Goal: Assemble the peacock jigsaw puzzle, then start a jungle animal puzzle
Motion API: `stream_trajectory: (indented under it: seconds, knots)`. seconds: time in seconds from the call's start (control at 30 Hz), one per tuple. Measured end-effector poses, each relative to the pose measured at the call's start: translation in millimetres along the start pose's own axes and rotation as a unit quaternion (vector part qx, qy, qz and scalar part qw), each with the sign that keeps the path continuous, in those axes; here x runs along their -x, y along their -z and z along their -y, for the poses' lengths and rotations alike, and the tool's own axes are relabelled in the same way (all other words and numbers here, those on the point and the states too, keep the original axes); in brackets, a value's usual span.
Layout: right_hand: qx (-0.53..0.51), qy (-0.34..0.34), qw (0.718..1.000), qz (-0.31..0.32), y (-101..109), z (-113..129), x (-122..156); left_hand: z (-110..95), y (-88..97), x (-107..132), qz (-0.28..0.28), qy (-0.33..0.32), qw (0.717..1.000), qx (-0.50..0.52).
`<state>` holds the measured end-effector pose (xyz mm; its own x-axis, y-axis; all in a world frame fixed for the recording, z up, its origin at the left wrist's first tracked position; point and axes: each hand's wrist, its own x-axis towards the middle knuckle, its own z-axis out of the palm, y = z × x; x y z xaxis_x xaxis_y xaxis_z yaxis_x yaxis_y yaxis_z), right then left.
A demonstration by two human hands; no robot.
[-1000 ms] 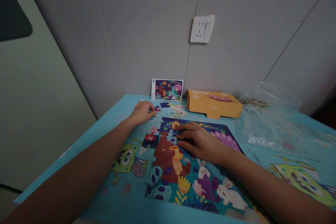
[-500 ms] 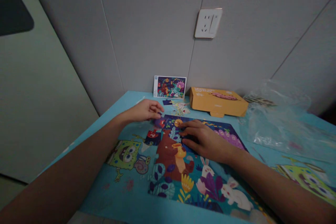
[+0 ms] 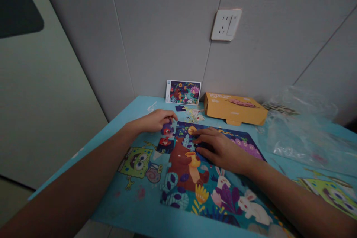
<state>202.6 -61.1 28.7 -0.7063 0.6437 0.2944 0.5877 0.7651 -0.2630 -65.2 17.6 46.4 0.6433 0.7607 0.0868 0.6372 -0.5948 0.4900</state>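
My left hand (image 3: 159, 120) is at the upper left corner of the jigsaw puzzle (image 3: 192, 182), its fingers closed on a dark purple puzzle piece (image 3: 167, 130) with a red figure. That piece lies along the puzzle's left edge; whether it is locked in cannot be seen. Just below it is another puzzle piece (image 3: 165, 144) with a red figure on dark blue. My right hand (image 3: 216, 145) rests palm down on the upper middle of the puzzle, fingers apart and holding nothing, covering part of the picture. A bear, rabbits and flowers show on the joined part.
A picture card (image 3: 184, 92) leans against the wall behind the puzzle. One dark blue loose piece (image 3: 180, 108) lies before it. To the right are an orange box (image 3: 235, 108) and crumpled clear plastic bags (image 3: 301, 134). The blue tablecloth (image 3: 125, 200) has cartoon prints.
My left hand has brought its fingers down over the top of the purple piece, which now sits straighter against the puzzle's edge. My right hand stays on the puzzle. The view has shifted slightly.
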Motion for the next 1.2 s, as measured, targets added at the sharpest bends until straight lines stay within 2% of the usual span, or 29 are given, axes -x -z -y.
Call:
stream_trajectory:
  seconds: [0.17, 0.37, 0.43, 0.57, 0.73, 1.03, 1.1, 1.2]
  knots:
    - [-0.006, -0.008, 1.000, 0.006, 0.3, 0.3, 0.3, -20.7, 0.2, 3.2, 0.042, -0.025, 0.999, 0.024]
    - [-0.007, -0.008, 1.000, 0.005, 0.0, -0.3, 0.3, -13.7, -2.0, 1.6, 0.019, 0.027, 0.994, 0.106]
    - [-0.004, -0.004, 1.000, 0.005, -0.5, -0.3, 0.2, -10.7, -2.3, 0.7, 0.034, 0.027, 0.990, 0.131]
    - [0.001, -0.004, 1.000, 0.004, -1.0, 0.2, -0.2, -8.7, -2.0, 0.0, 0.075, 0.000, 0.996, 0.054]
    - [0.001, -0.006, 1.000, 0.007, -0.6, 0.0, -0.2, -9.2, -0.4, 0.0, 0.071, -0.013, 0.997, -0.021]
    - [0.005, -0.014, 1.000, 0.007, 0.2, 0.1, -0.7, -6.6, -5.8, -2.3, 0.073, -0.055, 0.995, -0.048]
    - [0.007, -0.014, 1.000, 0.009, 0.5, 0.9, -0.8, -3.6, -8.3, -2.4, 0.064, -0.070, 0.994, -0.056]
    - [0.005, -0.022, 1.000, 0.012, 0.4, 1.0, -0.7, 1.3, -11.2, -1.7, 0.019, -0.074, 0.994, -0.078]
